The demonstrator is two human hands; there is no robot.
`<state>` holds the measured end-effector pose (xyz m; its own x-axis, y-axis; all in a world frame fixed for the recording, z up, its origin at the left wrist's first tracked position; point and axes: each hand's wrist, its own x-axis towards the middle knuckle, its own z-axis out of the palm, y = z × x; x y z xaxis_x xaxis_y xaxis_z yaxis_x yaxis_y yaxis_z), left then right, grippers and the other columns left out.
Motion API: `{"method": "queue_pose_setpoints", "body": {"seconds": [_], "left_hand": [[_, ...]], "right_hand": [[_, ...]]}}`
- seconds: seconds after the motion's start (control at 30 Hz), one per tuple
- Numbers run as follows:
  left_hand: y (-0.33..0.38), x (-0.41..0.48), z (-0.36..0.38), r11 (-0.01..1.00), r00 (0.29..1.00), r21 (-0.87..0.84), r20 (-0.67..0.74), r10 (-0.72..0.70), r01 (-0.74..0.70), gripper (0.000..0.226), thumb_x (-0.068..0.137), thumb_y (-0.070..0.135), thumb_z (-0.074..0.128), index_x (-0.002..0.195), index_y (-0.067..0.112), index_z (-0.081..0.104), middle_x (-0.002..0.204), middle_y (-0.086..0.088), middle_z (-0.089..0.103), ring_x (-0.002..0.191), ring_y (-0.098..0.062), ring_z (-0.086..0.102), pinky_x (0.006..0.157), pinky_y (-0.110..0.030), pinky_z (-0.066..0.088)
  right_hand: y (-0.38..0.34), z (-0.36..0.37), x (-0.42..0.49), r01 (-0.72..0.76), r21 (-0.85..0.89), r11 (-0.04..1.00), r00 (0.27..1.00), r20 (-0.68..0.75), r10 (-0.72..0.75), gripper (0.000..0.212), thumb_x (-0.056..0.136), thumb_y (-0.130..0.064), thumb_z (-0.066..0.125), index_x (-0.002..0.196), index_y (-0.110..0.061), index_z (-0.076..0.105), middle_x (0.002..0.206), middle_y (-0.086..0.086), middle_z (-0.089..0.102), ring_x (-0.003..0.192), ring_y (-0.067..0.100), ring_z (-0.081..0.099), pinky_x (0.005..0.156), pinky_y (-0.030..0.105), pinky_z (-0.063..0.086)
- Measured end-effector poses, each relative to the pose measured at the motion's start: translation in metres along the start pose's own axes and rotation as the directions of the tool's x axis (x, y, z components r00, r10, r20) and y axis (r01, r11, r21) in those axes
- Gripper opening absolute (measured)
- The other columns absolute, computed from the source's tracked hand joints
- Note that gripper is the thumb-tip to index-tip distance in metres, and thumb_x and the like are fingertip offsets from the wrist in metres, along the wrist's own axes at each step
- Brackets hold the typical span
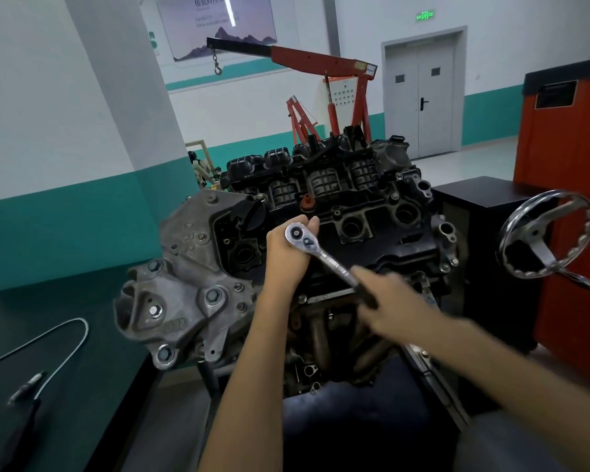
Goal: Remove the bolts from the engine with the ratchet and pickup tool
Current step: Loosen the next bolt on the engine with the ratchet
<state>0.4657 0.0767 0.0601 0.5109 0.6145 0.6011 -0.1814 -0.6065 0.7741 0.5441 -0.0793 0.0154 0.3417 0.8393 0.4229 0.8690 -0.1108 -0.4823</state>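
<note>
The engine (372, 206) stands on a stand in front of me, its black valve cover facing up. A chrome ratchet (324, 257) lies across the cover, head to the upper left. My left hand (285, 253) is curled round the ratchet head, which hides the bolt under it. My right hand (385, 301), blurred, grips the black handle end at the lower right. The flexible pickup tool (48, 356) lies on the dark bench at the lower left, away from both hands.
A chrome handwheel (549, 233) sticks out at the right of the engine stand, by a black cabinet (484, 212) and an orange tool cabinet (569, 185). A red engine crane (331, 83) stands behind. The grey timing cover (191, 274) is at the left.
</note>
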Motion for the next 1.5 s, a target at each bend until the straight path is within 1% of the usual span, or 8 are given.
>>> {"method": "queue_pose_setpoints", "body": {"seconds": [0.2,0.33,0.57,0.77,0.97,1.13,1.3,1.5], "left_hand": [[0.0,-0.002,0.006,1.0,0.999,-0.031,-0.035,0.002,-0.004,0.051,0.096,0.014,0.057,0.055,0.024,0.029,0.05,0.014,0.03,0.051,-0.003,0.026,0.05,-0.017,0.024],[0.001,-0.003,0.015,0.997,0.987,-0.046,-0.141,-0.074,0.068,0.047,0.098,0.019,0.057,0.059,0.026,0.031,0.061,0.008,0.033,0.06,-0.01,0.031,0.059,-0.024,0.029],[-0.001,0.001,0.012,0.997,0.989,0.078,-0.145,0.015,-0.004,0.051,0.1,0.018,0.053,0.06,0.02,0.021,0.057,0.008,0.019,0.057,-0.01,0.019,0.057,-0.03,0.019],[-0.004,0.006,0.007,1.0,1.0,0.02,0.019,-0.018,0.017,0.058,0.096,0.017,0.058,0.046,0.03,0.03,0.046,0.014,0.028,0.05,-0.005,0.024,0.051,-0.019,0.024],[-0.002,0.01,0.004,1.0,0.999,0.017,0.032,-0.002,0.001,0.054,0.094,0.01,0.058,0.051,0.026,0.03,0.049,0.012,0.029,0.053,-0.005,0.026,0.053,-0.018,0.027],[-0.003,0.0,0.011,0.993,0.988,-0.105,-0.141,-0.068,0.053,0.046,0.097,0.015,0.058,0.064,0.033,0.032,0.063,0.019,0.034,0.053,0.003,0.034,0.054,-0.008,0.036],[0.0,-0.001,0.011,0.999,0.992,0.007,-0.117,0.046,-0.046,0.05,0.099,0.011,0.053,0.061,0.02,0.022,0.056,0.011,0.02,0.05,-0.004,0.019,0.051,-0.019,0.018],[-0.006,0.006,0.002,1.0,1.0,0.02,0.014,0.013,-0.013,0.052,0.096,0.011,0.056,0.058,0.021,0.022,0.051,0.012,0.022,0.051,-0.006,0.02,0.052,-0.024,0.019]], "right_hand": [[0.02,-0.06,0.036,0.157,-0.557,0.816,0.982,-0.001,-0.189,0.024,0.085,-0.018,0.057,0.105,-0.025,0.044,0.072,-0.008,0.048,0.07,0.023,0.059,0.052,0.025,0.03],[-0.001,0.015,-0.006,-0.047,-0.058,0.997,0.984,-0.174,0.036,0.025,0.084,-0.013,0.061,0.092,-0.025,0.04,0.066,-0.004,0.053,0.055,0.012,0.054,0.047,0.022,0.034],[-0.059,0.088,-0.011,-0.104,0.494,0.863,0.956,-0.189,0.223,0.025,0.084,-0.004,0.054,0.104,-0.018,0.048,0.063,-0.005,0.052,0.052,0.003,0.053,0.05,0.013,0.042],[0.011,-0.005,0.004,-0.017,-0.017,1.0,1.0,-0.014,0.017,0.039,0.083,-0.01,0.058,0.119,-0.02,0.05,0.075,0.004,0.052,0.057,0.016,0.053,0.05,0.019,0.04],[0.022,-0.075,0.05,0.181,-0.599,0.78,0.98,0.043,-0.195,0.024,0.089,-0.02,0.055,0.11,-0.025,0.045,0.077,-0.005,0.055,0.074,0.021,0.06,0.055,0.026,0.031],[-0.001,0.008,-0.002,-0.004,-0.15,0.989,0.985,-0.171,-0.022,0.024,0.083,-0.018,0.06,0.095,-0.025,0.04,0.063,-0.008,0.047,0.06,0.016,0.057,0.051,0.026,0.034],[-0.053,0.089,-0.012,-0.076,0.456,0.887,0.961,-0.204,0.187,0.021,0.084,-0.006,0.056,0.096,-0.019,0.045,0.06,-0.003,0.051,0.051,0.008,0.053,0.051,0.026,0.047],[-0.008,0.025,-0.004,-0.018,0.131,0.991,0.999,-0.025,0.021,0.024,0.082,-0.009,0.056,0.102,-0.02,0.046,0.068,0.002,0.05,0.055,0.014,0.051,0.052,0.017,0.042]]}}
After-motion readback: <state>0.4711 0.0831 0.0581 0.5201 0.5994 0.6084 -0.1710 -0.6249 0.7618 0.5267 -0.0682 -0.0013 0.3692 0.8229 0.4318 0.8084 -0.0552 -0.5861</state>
